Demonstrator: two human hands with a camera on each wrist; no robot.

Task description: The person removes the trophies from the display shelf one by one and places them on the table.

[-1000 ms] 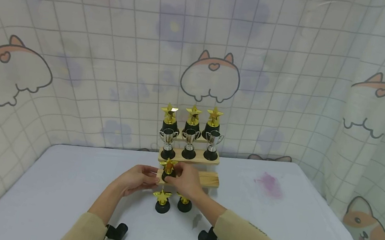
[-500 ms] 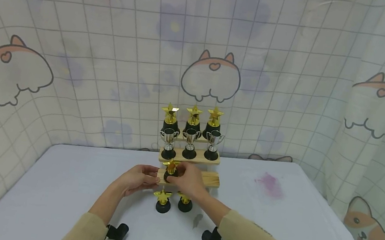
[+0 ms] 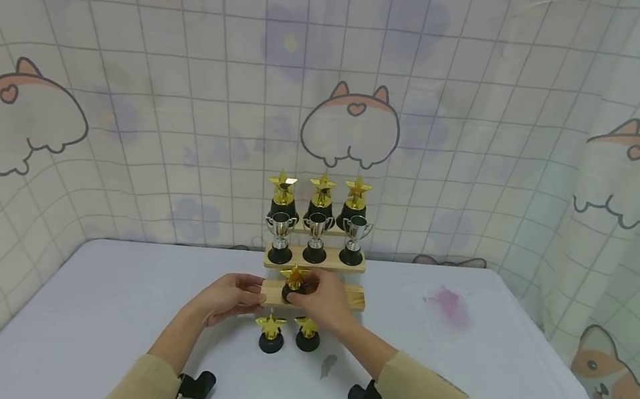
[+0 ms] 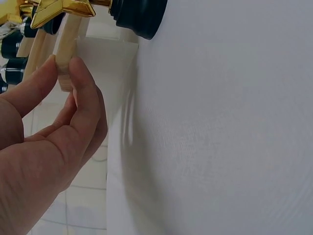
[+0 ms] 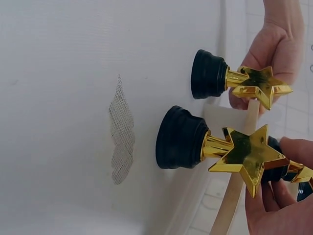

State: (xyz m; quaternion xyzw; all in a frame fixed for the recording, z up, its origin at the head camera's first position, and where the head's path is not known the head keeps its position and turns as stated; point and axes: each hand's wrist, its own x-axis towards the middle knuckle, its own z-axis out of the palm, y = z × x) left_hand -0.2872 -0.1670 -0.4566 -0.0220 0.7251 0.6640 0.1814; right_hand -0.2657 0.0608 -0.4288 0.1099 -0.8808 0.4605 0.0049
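In the head view my left hand (image 3: 230, 299) pinches the left end of the lowest wooden shelf board (image 3: 356, 296); the left wrist view shows thumb and fingers on either side of the board's end (image 4: 67, 54). My right hand (image 3: 326, 298) grips the black base of a gold star trophy (image 3: 295, 278), which stands upright at that board, left of its middle. Part of its base is hidden by my fingers. In front of the board, two more star trophies stand on the table: a left one (image 3: 270, 336) and a right one (image 3: 307, 337).
Behind, a second wooden step (image 3: 311, 264) carries three silver cup trophies (image 3: 316, 236). Three gold star trophies (image 3: 321, 196) stand on the rear step against the patterned curtain (image 3: 198, 109). A white cloth covers the table (image 3: 422, 388), with a pink stain (image 3: 448, 307) at right.
My right hand has shifted the gripped star trophy to the right along the board, away from its left end. My left hand has stayed at the board's end.
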